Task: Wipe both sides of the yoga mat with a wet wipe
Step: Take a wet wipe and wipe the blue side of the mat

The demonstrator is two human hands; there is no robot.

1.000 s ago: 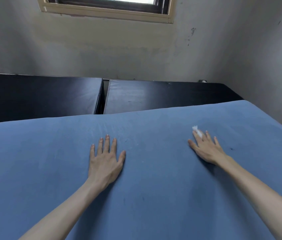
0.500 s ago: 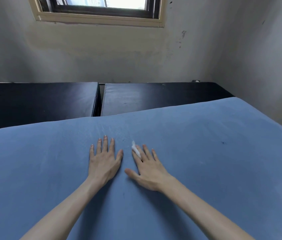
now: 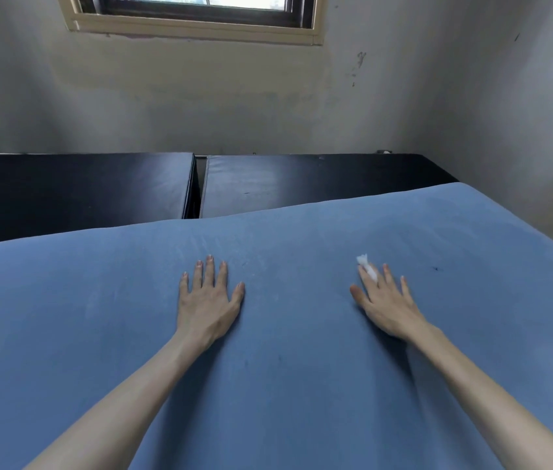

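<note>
The blue yoga mat (image 3: 285, 385) spreads flat across the lower part of the head view. My left hand (image 3: 209, 301) lies palm down on it near the middle, fingers straight and slightly spread. My right hand (image 3: 385, 301) presses flat on the mat further right, fingers straight. A small white wet wipe (image 3: 366, 264) pokes out at its index and middle fingertips; most of the wipe is hidden under the fingers.
Two black padded blocks (image 3: 75, 191) (image 3: 302, 181) stand behind the mat with a narrow gap between them. A stained wall (image 3: 234, 106) with a window (image 3: 200, 11) rises behind; another wall (image 3: 522, 130) closes the right side. A dark speck (image 3: 435, 268) marks the mat.
My right hand swept the wipe left until it was beside my left hand, then slid back to the right. My left hand stayed in place on the mat.
</note>
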